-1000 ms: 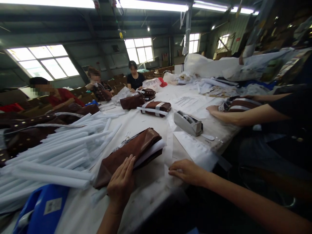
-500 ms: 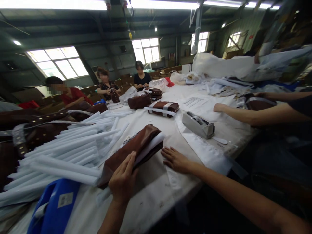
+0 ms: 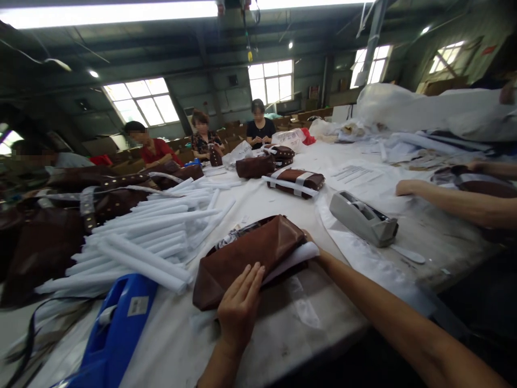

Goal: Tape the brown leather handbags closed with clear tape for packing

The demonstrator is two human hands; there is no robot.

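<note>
A folded brown leather bag lies on the white table in front of me, with white paper sticking out of its right side. My left hand rests flat on the bag's near edge, fingers stretched out. My right hand reaches behind the bag's right end; only a bit of it shows and its fingers are hidden by the bag and the paper.
A pile of white paper rolls lies to the left, a blue plastic thing at the near left, a grey tape dispenser to the right. More brown bags lie farther back. Another person's arms rest at the right; several people sit at the far side.
My right hand slid left from the table's bare edge to the right end of the bag and went behind it. My left hand stayed on the bag. The camera turned right.
</note>
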